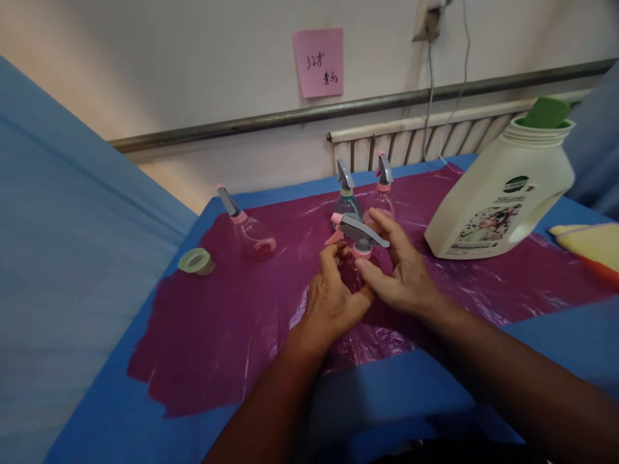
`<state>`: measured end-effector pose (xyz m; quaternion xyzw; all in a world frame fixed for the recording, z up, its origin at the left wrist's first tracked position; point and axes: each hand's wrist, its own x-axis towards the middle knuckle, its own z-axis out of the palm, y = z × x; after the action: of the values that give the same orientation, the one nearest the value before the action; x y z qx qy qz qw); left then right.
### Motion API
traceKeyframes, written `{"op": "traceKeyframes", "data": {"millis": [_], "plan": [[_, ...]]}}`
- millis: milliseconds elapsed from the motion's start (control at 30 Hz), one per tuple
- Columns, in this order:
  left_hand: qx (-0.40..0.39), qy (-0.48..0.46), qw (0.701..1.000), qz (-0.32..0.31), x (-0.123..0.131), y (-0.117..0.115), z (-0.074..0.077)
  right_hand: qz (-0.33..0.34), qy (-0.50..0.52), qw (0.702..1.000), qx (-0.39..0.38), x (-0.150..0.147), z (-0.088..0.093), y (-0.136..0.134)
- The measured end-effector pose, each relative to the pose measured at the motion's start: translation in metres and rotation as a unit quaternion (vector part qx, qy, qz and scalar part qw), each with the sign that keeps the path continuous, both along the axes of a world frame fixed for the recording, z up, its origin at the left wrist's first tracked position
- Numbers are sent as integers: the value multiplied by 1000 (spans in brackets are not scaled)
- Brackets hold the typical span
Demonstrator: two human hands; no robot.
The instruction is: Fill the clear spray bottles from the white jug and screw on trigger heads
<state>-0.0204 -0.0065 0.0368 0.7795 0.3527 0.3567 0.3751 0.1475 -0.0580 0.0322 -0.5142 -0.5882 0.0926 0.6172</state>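
Observation:
My left hand and my right hand both wrap around a small clear spray bottle standing on a magenta plastic sheet. Its grey and pink trigger head sticks up between my fingers. The bottle body is mostly hidden by my hands. Two more spray bottles stand just behind. A third pink spray bottle leans at the left.
A big white detergent jug with a green funnel in its mouth stands at the right. A green tape roll lies at the left. Yellow cloth is at the right edge. Blue covering lies underneath; a radiator is behind.

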Motion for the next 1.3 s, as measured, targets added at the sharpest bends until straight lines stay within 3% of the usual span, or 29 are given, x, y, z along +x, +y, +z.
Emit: {"op": "traceKeyframes", "data": {"millis": [133, 333, 500, 700, 900, 1133, 1300], "plan": [[0, -5, 1000, -8, 0, -2, 0, -33, 10, 999, -11, 0, 0, 1], [1, -8, 1000, -18, 2, -3, 2, 29, 9, 999, -9, 1, 0, -3], [4, 0, 1000, -12, 2, -5, 3, -42, 14, 999, -21, 1, 3, -1], [3, -4, 1000, -29, 2, -5, 5, 31, 14, 999, -18, 3, 3, -4], [20, 18, 1000, -13, 0, -5, 3, -37, 4, 999, -2, 6, 0, -2], [34, 26, 999, -18, 0, -4, -1, 35, 2, 999, 2, 9, 2, -9], [46, 22, 998, -27, 0, -4, -2, -8, -19, 1000, 1, 8, 6, -7]]}}
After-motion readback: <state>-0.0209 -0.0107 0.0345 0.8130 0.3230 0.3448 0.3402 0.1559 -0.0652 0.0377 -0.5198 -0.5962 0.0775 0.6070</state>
